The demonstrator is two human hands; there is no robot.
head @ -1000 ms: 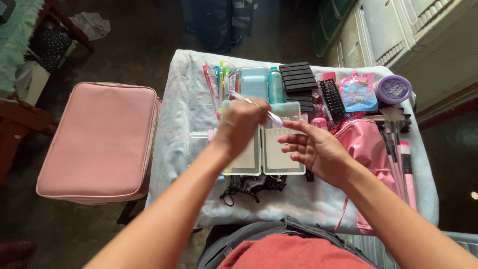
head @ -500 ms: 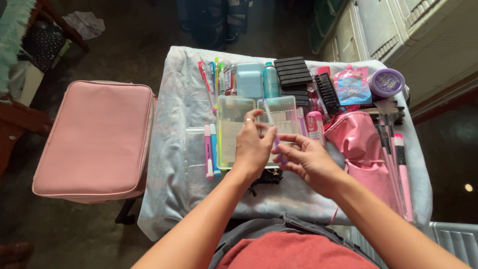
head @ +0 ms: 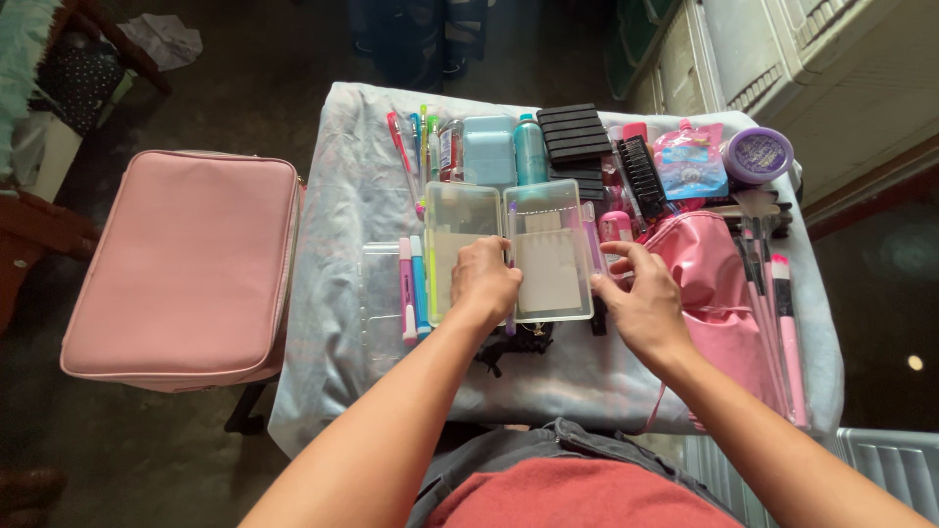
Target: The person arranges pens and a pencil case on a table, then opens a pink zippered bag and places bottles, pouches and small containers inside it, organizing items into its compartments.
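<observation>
An open clear plastic case point(head: 553, 210) lies flat in the middle of the cloth-covered table point(head: 352, 196), with pale cards inside both halves. A purple pen point(head: 510, 223) runs along its hinge. My left hand point(head: 484, 279) rests on the case with its fingers curled over that pen. My right hand point(head: 636, 298) is at the case's right edge, fingers spread and touching the rim, beside a pink pouch point(head: 714, 279). A pink and a blue highlighter point(head: 412, 288) lie just left of the case.
A large pink zip case point(head: 181, 264) sits left of the table. Along the far edge are several pens point(head: 409, 147), a pale blue box point(head: 487, 152), a teal bottle point(head: 529, 147), black combs point(head: 575, 132) and a purple jar point(head: 758, 154). Makeup brushes point(head: 778, 293) lie at the right.
My left hand came down from above the table with the pen onto the case's hinge. My right hand moved away from it to the case's right edge.
</observation>
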